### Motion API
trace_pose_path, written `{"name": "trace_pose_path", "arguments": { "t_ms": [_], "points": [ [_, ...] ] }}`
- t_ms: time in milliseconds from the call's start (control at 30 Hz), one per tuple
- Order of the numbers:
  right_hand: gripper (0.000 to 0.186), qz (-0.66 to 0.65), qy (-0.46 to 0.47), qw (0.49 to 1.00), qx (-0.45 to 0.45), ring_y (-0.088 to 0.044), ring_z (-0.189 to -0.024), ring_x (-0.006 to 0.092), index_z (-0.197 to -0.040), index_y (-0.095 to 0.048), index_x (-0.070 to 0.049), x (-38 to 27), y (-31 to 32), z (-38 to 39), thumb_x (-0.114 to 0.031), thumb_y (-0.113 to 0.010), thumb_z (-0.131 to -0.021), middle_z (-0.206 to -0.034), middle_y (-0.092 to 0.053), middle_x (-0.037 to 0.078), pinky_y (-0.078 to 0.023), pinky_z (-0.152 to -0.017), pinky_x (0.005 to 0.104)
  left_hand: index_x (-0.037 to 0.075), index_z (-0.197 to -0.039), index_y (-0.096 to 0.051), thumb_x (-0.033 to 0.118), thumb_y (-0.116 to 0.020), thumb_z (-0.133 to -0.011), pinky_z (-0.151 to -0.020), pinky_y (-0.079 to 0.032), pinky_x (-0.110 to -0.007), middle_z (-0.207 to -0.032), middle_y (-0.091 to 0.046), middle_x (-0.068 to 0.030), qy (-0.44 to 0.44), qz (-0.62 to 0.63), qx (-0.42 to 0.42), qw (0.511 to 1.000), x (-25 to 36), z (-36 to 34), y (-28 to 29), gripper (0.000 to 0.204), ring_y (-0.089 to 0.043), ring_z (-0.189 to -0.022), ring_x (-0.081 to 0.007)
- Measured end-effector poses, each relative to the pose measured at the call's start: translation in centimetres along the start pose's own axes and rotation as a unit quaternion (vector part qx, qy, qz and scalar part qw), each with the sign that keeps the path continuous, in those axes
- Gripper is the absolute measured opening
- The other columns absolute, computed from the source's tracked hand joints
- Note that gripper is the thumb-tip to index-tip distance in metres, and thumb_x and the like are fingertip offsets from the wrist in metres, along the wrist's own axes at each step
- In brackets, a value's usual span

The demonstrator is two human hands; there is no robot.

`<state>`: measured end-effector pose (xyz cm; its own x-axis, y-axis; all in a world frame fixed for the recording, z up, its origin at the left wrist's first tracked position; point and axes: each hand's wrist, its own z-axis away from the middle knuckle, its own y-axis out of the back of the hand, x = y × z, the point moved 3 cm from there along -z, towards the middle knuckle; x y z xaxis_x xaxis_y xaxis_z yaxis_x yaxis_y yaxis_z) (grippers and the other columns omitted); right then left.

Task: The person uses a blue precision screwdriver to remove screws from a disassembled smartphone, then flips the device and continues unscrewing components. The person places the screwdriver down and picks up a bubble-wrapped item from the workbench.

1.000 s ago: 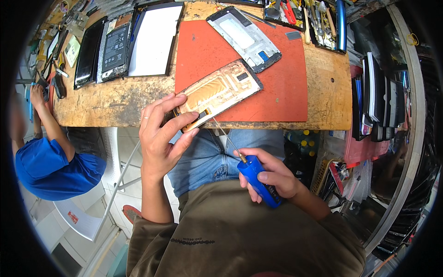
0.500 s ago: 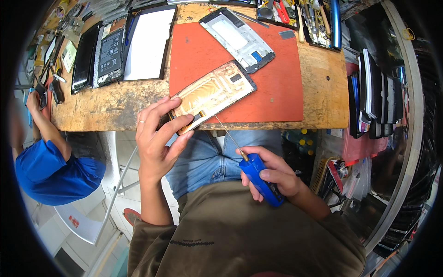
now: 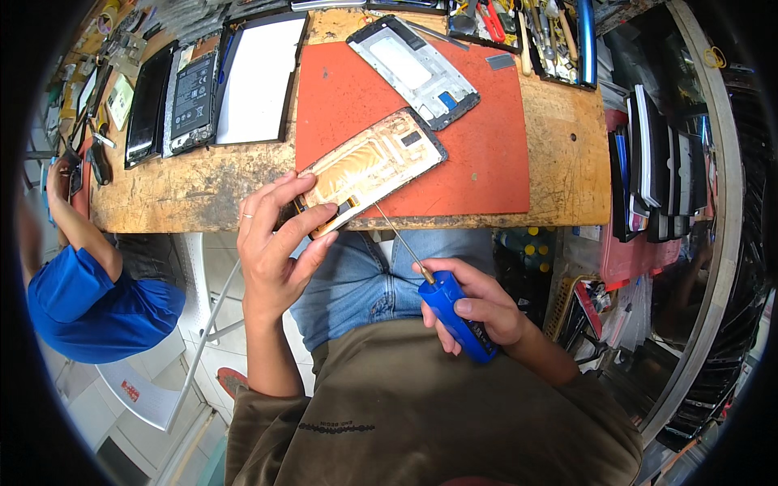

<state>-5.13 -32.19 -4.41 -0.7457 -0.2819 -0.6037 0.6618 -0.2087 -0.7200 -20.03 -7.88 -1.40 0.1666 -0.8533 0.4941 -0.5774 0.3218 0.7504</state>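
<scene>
My left hand (image 3: 279, 231) grips the lower left end of a phone screen panel (image 3: 377, 166), its copper-coloured back facing up. The panel is tilted over the near edge of an orange-red mat (image 3: 494, 154). In my right hand (image 3: 486, 304) is a blue handheld tool (image 3: 455, 316) with a long thin metal tip. That tip reaches up to the panel's near long edge; whether it touches is hard to tell. Behind the panel, a grey metal phone frame (image 3: 421, 77) lies on the mat, close to the panel's far corner.
On the wooden bench (image 3: 567, 178), an opened phone with its battery (image 3: 191, 101) and a white-lined tray (image 3: 258, 81) stand left. A tool box (image 3: 559, 40) is at the back right. To the left, a co-worker in a blue shirt (image 3: 105, 300) sits at the bench.
Almost nothing differs. The bench and its things sit very slightly further left in the picture, while both hands keep their hold on the panel and the tool.
</scene>
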Motion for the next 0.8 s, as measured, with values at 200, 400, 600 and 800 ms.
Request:
{"name": "trace_pose_path", "arguments": {
  "t_ms": [200,400,600,800],
  "points": [
    [0.069,-0.013,0.001,1.0,0.023,-0.068,-0.071,0.0191,-0.161,-0.025,0.0,0.1,0.1,0.1,-0.025,-0.053,-0.103,-0.109,-0.063,0.02,-0.057,-0.06,0.0287,0.013,-0.106,-0.08,0.021,-0.083,-0.076,-0.1,-0.048,-0.047,-0.124,-0.07,-0.0139,0.001,-0.007,-0.005,1.0,0.0,0.1,0.0,0.031,-0.064,-0.118,-0.0372],
    [0.07,-0.013,0.03,0.999,0.043,-0.068,-0.07,0.0201,-0.16,-0.025,0.001,-0.4,0.7,0.4,-0.028,-0.053,-0.103,-0.108,-0.063,0.021,-0.057,-0.059,0.0295,0.013,-0.106,-0.08,0.02,-0.083,-0.076,-0.101,-0.047,-0.047,-0.124,-0.07,-0.0137,0.0,-0.016,-0.012,1.0,0.1,0.1,0.0,0.031,-0.064,-0.119,-0.0372],
    [0.069,-0.026,0.061,0.996,0.064,-0.068,-0.069,0.0201,-0.159,-0.025,0.001,-0.6,1.0,0.5,-0.028,-0.053,-0.103,-0.107,-0.063,0.02,-0.057,-0.059,0.0298,0.013,-0.106,-0.079,0.019,-0.084,-0.075,-0.101,-0.047,-0.048,-0.126,-0.07,-0.0134,-0.004,-0.023,-0.016,1.0,0.3,0.1,-0.1,0.032,-0.063,-0.121,-0.0374],
    [0.068,-0.023,0.051,0.996,0.076,-0.068,-0.069,0.0202,-0.159,-0.026,0.002,-1.0,0.9,1.2,-0.028,-0.052,-0.103,-0.108,-0.062,0.02,-0.057,-0.059,0.0295,0.014,-0.106,-0.08,0.02,-0.085,-0.073,-0.098,-0.044,-0.045,-0.126,-0.071,-0.0114,-0.01,-0.034,-0.035,0.999,0.2,-0.2,0.6,0.034,-0.064,-0.121,-0.0352]
  ]
}}
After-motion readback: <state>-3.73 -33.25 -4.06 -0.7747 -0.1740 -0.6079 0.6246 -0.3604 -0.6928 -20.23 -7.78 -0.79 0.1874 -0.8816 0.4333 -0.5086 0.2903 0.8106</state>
